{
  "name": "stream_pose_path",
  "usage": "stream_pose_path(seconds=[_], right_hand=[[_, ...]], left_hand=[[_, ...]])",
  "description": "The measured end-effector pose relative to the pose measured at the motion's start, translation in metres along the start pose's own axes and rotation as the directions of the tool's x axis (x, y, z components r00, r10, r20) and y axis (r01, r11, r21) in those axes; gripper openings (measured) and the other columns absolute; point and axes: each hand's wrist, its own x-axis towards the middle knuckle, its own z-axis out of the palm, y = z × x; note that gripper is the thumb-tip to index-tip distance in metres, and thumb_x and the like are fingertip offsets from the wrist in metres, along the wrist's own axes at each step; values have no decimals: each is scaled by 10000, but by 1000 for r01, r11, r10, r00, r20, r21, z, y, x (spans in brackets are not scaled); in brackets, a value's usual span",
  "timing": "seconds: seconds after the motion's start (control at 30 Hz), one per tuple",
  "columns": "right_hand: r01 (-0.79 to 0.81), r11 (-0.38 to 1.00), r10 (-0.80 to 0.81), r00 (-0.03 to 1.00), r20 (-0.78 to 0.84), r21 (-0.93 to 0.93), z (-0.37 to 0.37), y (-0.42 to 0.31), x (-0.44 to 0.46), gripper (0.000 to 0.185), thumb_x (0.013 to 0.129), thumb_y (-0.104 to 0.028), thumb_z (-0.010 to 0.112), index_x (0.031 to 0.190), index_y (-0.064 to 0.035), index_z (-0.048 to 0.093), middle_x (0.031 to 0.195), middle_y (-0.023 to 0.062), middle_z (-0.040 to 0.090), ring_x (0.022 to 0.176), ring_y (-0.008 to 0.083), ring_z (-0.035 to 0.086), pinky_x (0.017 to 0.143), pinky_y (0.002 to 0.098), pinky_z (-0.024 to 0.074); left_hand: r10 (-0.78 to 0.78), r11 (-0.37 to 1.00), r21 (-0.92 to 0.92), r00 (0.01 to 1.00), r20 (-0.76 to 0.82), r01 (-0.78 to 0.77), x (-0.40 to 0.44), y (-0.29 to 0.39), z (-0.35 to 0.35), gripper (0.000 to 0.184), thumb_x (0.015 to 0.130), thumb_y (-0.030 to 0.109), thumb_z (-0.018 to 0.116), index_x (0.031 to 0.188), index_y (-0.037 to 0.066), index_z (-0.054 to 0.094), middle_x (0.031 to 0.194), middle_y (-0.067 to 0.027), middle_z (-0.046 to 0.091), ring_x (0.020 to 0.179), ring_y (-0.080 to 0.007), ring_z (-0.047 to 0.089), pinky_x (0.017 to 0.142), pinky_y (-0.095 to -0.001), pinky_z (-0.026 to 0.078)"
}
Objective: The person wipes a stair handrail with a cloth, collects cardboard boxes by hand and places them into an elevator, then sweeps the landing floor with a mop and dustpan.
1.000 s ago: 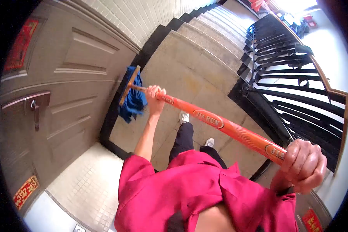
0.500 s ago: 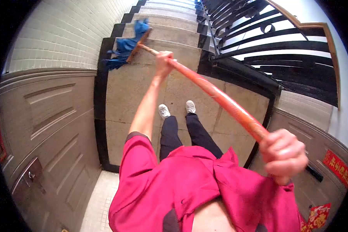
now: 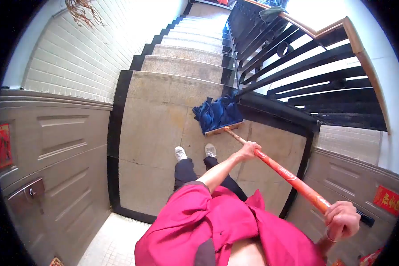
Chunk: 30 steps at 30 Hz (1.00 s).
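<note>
A mop with blue cloth strips on a wooden crossbar rests on the landing, just right of centre and ahead of my shoes. Its orange-wrapped handle slants down to the right towards my body. My left hand is closed round the lower part of the handle, where bare wood meets the wrapping. Near the top end, my right hand grips the handle in a fist. The strips lie bunched against the dark border below the railing.
Steps lead away from the landing. A black railing with a wooden handrail runs along the right, with a cloth over it. Panelled doors stand at left and right. My white shoes are on the landing.
The mop head has swept from the step edge at the left to the railing side at the right. Both hands have shifted right and lower in view, still holding the handle.
</note>
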Motion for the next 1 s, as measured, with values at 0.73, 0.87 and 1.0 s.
stream_pose_path(seconds=[0.73, 0.87, 1.0], right_hand=[[353, 152, 495, 781, 380, -923, 19, 15, -59, 182, 639, -136, 614, 819, -113, 606, 509, 79, 524, 400, 207, 480, 386, 313, 382], [479, 356, 349, 728, 589, -803, 98, 57, -2, 49, 676, -92, 532, 689, -68, 491, 483, 101, 427, 434, 282, 437, 401, 371, 312], [623, 500, 289, 536, 794, -602, 182, 57, 59, 104, 721, -79, 493, 814, -31, 502, 499, 109, 429, 450, 276, 450, 415, 374, 318]], left_hand=[[-109, 830, 499, 950, -293, 249, -90, -26, -119, 71, 483, 171, 592, 551, 163, 577, 554, -30, 553, 630, -185, 563, 629, -326, 373], [-247, 705, 487, 822, -513, 516, -176, -63, -199, 80, 489, 141, 568, 561, 168, 546, 578, -20, 538, 663, -198, 540, 647, -337, 412], [-172, 693, 361, 629, -758, 624, -279, -80, -231, 58, 522, 129, 565, 562, 154, 532, 586, -29, 534, 665, -208, 539, 643, -359, 416]])
